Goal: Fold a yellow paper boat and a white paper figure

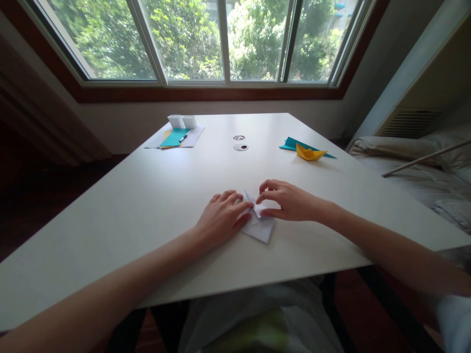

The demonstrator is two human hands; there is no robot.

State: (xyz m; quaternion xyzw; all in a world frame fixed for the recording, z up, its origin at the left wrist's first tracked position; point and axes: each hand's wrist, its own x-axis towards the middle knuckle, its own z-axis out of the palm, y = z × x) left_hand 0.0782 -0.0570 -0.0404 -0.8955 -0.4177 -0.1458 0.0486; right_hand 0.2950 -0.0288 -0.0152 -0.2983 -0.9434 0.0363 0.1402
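Note:
A piece of folded white paper point(263, 230) lies on the table close to its front edge, its layers and a raised point showing between my hands. My left hand point(222, 215) rests palm down over the paper's left part, fingers laid out and pressing on it; the hand covers that side. From the right, my right hand point(285, 198) reaches the flap. Its fingers are bent, with a gap between thumb and index finger. The thumb tip seems to touch the paper's right edge.
At the far right of the white table point(165, 196) stand a yellow paper boat point(310, 154) and a teal paper plane point(292, 143). Two round stickers point(240, 147) sit mid-back. Far left are coloured sheets point(174, 138), a pen point(184, 137) and two white boxes point(182, 121).

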